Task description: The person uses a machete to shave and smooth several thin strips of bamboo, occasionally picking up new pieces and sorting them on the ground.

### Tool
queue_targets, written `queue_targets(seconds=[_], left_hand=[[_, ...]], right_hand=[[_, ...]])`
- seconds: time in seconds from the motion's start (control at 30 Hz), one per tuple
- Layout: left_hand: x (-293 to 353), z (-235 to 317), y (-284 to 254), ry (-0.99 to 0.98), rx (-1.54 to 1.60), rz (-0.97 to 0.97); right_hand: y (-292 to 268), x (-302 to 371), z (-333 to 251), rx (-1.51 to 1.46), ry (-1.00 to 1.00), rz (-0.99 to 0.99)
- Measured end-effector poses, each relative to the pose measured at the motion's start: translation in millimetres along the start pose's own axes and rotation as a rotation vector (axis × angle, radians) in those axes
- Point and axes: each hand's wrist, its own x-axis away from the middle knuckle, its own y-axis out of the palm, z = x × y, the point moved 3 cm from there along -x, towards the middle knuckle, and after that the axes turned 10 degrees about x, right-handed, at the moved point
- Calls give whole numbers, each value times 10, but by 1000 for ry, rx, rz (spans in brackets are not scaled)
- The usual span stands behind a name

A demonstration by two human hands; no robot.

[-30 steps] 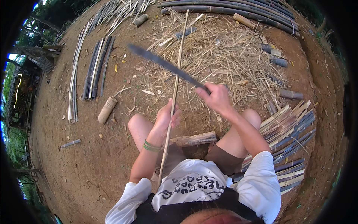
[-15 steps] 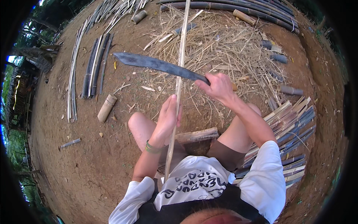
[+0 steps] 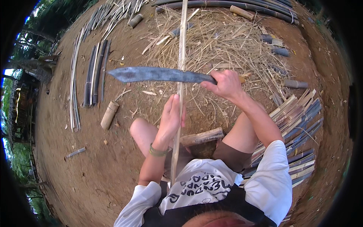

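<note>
A long pale bamboo strip (image 3: 183,38) runs through the left hand's grip (image 3: 169,118), pinched there and extending past both sides. The right hand's grip (image 3: 227,84) wraps the handle of a machete (image 3: 147,74), its blade crossing the strip.

The ground (image 3: 106,181) is of brown earth. On it lies a wide heap of pale shavings (image 3: 230,47), with long dark poles (image 3: 211,4) beyond. Narrow strips (image 3: 90,75) and a short bamboo section (image 3: 109,115) lie leftward, and split pieces (image 3: 298,125) rightward.
</note>
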Motion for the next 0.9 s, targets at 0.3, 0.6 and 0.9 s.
queue_targets(seconds=[0.3, 0.6, 0.9], left_hand=[[114, -127, 139, -37, -32, -85], [104, -234, 130, -95, -32, -66], [185, -334, 59, -57, 60, -91]], right_hand=[[-131, -79, 452, 86, 158, -25], [-48, 236, 104, 198, -191, -81], [-61, 234, 85, 171, -165, -111]])
